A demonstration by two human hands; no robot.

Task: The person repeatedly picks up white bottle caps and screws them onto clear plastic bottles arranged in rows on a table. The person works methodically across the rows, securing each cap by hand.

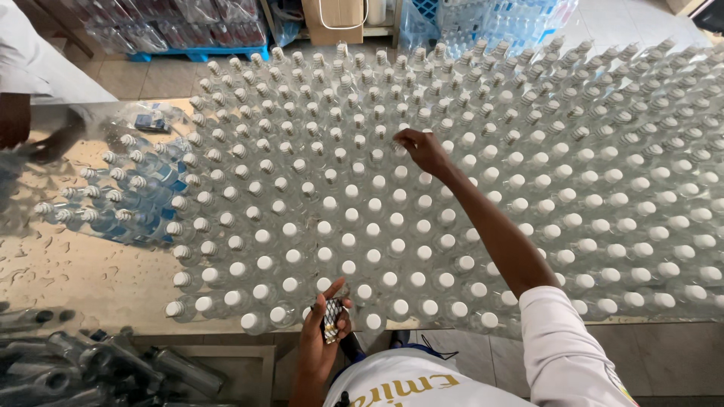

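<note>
A dense field of clear plastic bottles (422,196) with white caps covers the table. My right hand (422,149) reaches out over the middle rows, fingertips pinched at the neck of one uncapped bottle (400,143). Whether a cap sits between the fingers is not visible. My left hand (326,325) stays near the table's front edge, holding a small stack of dark-and-white patterned pieces (332,319) between thumb and fingers. The far rows of bottles show bare threaded necks, while the near rows carry caps.
A shrink-wrapped pack of bottles (124,200) lies on its side on the wet table top (75,271) at the left. Another person's arm (15,120) is at the far left. Loose bottles (90,369) lie below the table edge. Packs on pallets stand behind.
</note>
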